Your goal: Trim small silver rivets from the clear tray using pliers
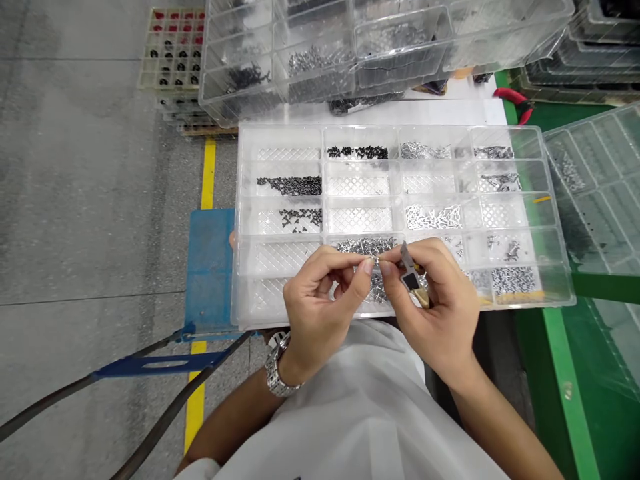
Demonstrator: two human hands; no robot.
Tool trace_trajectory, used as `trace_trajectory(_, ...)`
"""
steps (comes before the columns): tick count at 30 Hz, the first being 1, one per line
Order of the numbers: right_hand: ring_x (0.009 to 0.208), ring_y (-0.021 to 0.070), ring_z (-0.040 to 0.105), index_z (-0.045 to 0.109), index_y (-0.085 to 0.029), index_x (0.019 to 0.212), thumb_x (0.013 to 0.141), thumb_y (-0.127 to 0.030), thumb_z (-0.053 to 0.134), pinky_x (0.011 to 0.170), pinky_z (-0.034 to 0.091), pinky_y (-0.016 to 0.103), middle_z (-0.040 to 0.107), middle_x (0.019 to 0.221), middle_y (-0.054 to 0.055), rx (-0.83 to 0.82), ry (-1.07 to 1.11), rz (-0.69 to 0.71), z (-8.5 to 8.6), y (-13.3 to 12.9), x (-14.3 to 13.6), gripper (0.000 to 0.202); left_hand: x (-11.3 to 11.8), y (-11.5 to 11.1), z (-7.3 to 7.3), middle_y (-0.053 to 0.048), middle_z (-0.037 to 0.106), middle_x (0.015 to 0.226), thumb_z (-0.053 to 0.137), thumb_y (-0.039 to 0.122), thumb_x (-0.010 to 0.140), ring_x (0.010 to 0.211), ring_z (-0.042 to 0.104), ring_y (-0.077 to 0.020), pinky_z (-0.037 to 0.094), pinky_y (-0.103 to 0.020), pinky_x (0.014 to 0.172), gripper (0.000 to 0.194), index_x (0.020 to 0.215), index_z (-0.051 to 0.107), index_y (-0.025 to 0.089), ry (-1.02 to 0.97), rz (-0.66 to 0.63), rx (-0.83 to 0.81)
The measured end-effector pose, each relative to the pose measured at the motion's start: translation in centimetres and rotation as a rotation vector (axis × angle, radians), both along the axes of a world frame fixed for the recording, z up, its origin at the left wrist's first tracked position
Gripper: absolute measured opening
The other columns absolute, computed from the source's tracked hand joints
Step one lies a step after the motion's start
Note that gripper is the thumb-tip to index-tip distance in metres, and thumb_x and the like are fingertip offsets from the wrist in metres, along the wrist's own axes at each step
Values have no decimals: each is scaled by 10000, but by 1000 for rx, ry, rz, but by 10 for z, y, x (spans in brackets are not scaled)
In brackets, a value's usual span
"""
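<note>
My left hand [327,300], with a metal watch [281,365] on its wrist, is closed in a pinch of thumb and forefinger. At those fingertips is a small silvery piece [375,260], perhaps a screw, too small to name surely. My right hand [443,310] is closed too, its thumb and forefinger meeting the other side of that piece. The same hand also holds a grey part with a black square and a yellowish end [413,277]. Both hands hover over the front of a clear compartment box [360,323], above loose silvery fasteners [367,245].
Behind stands another clear divided bin [400,67] of small metal parts. Red-handled pliers [513,97] lie on the green bench [545,373] at right. A blue trolley [207,267] is on the floor at left, near stacked trays [173,50] of red and black pieces.
</note>
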State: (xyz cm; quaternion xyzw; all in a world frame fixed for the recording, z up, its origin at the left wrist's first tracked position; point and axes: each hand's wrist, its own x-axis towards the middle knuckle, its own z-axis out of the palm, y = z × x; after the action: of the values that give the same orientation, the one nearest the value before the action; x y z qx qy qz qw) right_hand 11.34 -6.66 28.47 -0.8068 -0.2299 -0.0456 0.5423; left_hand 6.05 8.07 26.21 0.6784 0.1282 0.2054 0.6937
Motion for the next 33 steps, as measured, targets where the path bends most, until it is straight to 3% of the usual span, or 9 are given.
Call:
trace_trajectory(4, 874, 196, 656, 753, -213, 1167, 1019, -79, 761, 779, 529, 377, 714, 1002, 40, -2, -21, 10, 1, 0, 2, 199, 0, -1, -1, -5, 699, 843, 851, 165, 988, 736, 593, -114, 477, -262, 626, 68, 1021, 862, 223, 6, -11, -4)
trace_trajectory(12, 872, 161, 656, 765, -251, 1118, 1078, -190, 751, 767, 523, 341, 712, 1012, -5, 79, 269, 19, 3, -4, 6, 75, 1, -6, -1, 2, 684, 826, 853, 182, 992, 706, 564, -96, 458, -244, 602, 28, 998, 856, 209, 16, 2, -52)
trace_trajectory(21, 877, 187, 652, 733, -225, 1152, 1029, -86, 764, 778, 516, 374, 729, 1021, 26, -15, -50, -6, -2, -5, 1, 188, 4, -9, -4, -17, 714, 861, 856, 198, 994, 746, 619, -119, 479, -265, 623, 36, 1014, 864, 226, 24, -17, -85)
trace_trajectory(29, 887, 173, 654, 738, -228, 1102, 1080, -158, 725, 782, 515, 359, 699, 1002, 7, 105, 186, -3, -4, -3, 4, 75, 3, -10, -3, -7, 686, 832, 860, 213, 990, 722, 575, -118, 465, -270, 617, 20, 1001, 861, 229, 34, -12, -94)
trace_trajectory(33, 892, 194, 663, 729, -241, 1103, 1061, -127, 722, 781, 518, 372, 700, 991, 14, 113, 101, -38, -8, -1, 0, 122, 5, -10, -5, -18, 707, 843, 863, 224, 989, 743, 599, -131, 481, -279, 637, 15, 1002, 863, 232, 36, -15, -119)
